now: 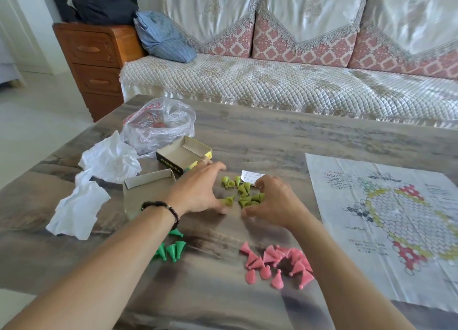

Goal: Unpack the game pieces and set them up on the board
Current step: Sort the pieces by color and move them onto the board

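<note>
we cup the olive pieces [244, 193] on the bench [260, 136] btwn both hands: left hand [200, 191] grip wide, right hand [271, 201] curled over them. board [386, 210] lies well off to the right, right hand nearer.

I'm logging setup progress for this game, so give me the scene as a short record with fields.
surface: grey wood-grain table
board: paper sheet at right, no pieces on it
olive pieces: loose cluster between both hands
left hand: fingers spread beside the cluster
right hand: fingers curled at the cluster; grip unclear
pink pieces: pile near the right forearm
green pieces: pile by the left forearm
box: open, behind the left hand
progress: sorted by colour, none placed yet
</note>
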